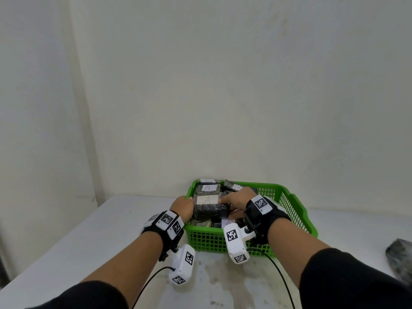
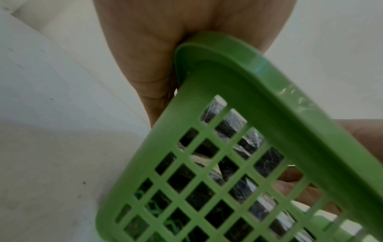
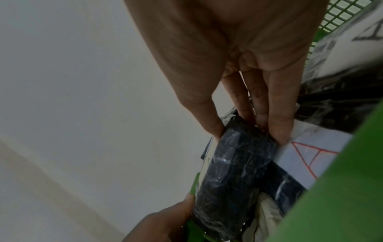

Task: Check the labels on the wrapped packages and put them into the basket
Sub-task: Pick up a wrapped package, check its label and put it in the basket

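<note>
A green mesh basket (image 1: pixel 296 201) stands on the white table against the wall and holds several black wrapped packages with white "A" labels. Both hands hold one labelled package (image 1: pixel 210 207) flat over the basket's near left corner. My left hand (image 1: pixel 189 200) grips its left end over the rim (image 2: pixel 269 68); the fingers are hidden in the left wrist view. My right hand (image 1: pixel 225 202) pinches the right end, thumb on one side and fingers on the other (image 3: pixel 248 129). In the right wrist view the package (image 3: pixel 234 172) lies above a label with a red A (image 3: pixel 306 155).
Another dark wrapped package (image 1: pixel 400 257) lies on the table at the far right edge. The wall runs close behind the basket. The table's left edge (image 1: pixel 55 248) slants down to the left. Cables trail from both wrist cameras.
</note>
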